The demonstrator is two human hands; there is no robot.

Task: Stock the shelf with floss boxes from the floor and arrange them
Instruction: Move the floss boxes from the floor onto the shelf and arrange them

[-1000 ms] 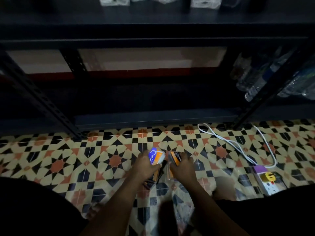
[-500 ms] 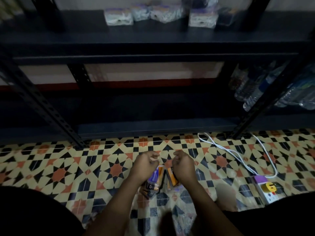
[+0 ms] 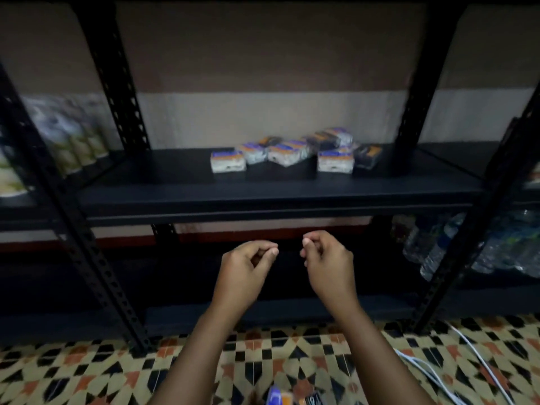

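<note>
The left hand (image 3: 248, 267) and the right hand (image 3: 327, 264) hang side by side in front of the dark gap under the shelf board (image 3: 175, 182), apart from each other and touching nothing. The fingers of both are loosely curled toward the thumb, and no box shows between them, so both seem to hold nothing; the light is weak, so a very small thing inside could be missed.

The floss boxes on the shelf (image 3: 287, 153) sit in a loose cluster right of the middle, toward the far side. Some lie square to the front edge, some are turned, and at least one rests on top of others. This looks like a first drop, not a finished row.

A few more floss boxes on the floor (image 3: 280, 397) show at the near bottom edge, between the forearms, on the patterned tiles.

The board has much bare room to the left of the cluster and along its front edge. The black uprights (image 3: 115, 74) stand well left and right of the hands, so reaching is free. White cables (image 3: 473, 358) lie on the tiles to the right, near the right forearm.
</note>
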